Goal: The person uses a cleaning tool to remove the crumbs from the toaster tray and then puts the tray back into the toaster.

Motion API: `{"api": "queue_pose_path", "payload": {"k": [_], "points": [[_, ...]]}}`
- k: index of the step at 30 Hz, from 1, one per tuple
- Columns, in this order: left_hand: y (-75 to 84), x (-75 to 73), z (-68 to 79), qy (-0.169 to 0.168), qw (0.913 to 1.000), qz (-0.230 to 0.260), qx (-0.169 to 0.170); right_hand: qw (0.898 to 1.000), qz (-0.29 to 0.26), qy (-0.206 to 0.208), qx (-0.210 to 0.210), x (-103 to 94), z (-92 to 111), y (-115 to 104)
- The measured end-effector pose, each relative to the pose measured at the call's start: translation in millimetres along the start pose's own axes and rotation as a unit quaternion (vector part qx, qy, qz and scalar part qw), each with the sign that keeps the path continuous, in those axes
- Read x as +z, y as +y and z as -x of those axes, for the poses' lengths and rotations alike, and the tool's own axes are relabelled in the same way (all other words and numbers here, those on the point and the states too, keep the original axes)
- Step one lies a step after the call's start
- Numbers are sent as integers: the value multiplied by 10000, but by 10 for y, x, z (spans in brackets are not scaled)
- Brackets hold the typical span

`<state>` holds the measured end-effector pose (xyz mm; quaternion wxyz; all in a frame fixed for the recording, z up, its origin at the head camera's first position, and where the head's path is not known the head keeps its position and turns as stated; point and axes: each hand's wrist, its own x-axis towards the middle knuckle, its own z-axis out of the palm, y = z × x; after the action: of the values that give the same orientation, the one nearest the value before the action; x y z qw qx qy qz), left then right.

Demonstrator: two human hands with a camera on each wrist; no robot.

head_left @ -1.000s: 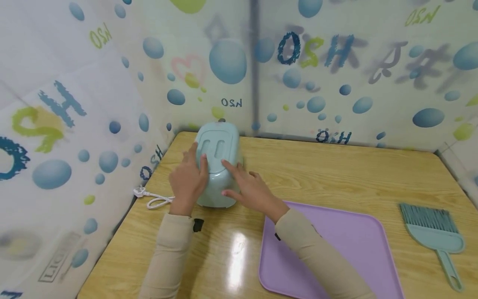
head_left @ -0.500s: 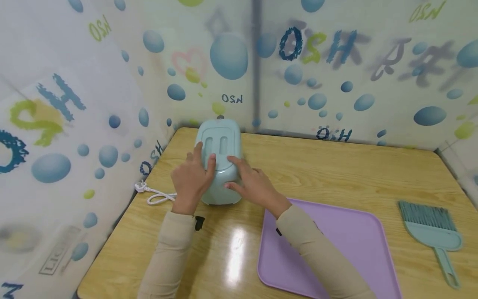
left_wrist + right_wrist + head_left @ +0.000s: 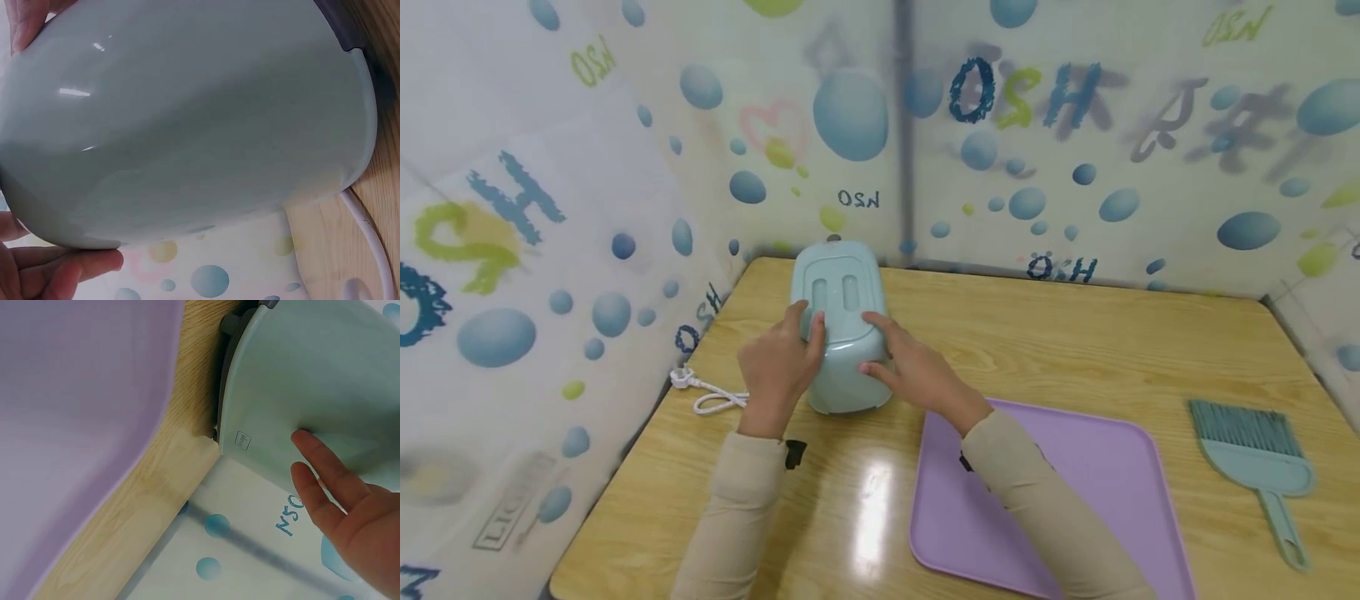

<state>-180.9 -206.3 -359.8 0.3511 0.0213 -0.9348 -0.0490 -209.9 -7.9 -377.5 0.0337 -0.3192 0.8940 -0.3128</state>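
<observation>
A pale blue toaster stands at the back left of the table, its flat top showing two long recesses. My left hand lies at its left side, thumb and forefinger up by the top edge. In the left wrist view, fairly straight fingers touch the toaster's rounded upper edge. My right hand touches the near right corner, forefinger at the top edge and thumb on the end face. The right wrist view shows extended fingers against the side wall, which bears a small square label.
A white cord with a plug lies left of the toaster, near the wall. A purple tray lies under my right forearm. At the far right rests a blue-green brush. Patterned sheeting rises behind the wooden table.
The toaster's near end has swung a little to the right, with both hands on it throughout. The whole view has also shifted slightly.
</observation>
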Motion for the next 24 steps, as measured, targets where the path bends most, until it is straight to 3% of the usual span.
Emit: {"api": "queue_pose_path", "payload": {"k": [15, 24], "points": [[152, -22, 43, 261, 9995, -101, 169, 9998, -149, -99, 105, -94, 93, 92], [59, 43, 161, 670, 9967, 447, 126, 9987, -427, -146, 230, -113, 136, 107]]}}
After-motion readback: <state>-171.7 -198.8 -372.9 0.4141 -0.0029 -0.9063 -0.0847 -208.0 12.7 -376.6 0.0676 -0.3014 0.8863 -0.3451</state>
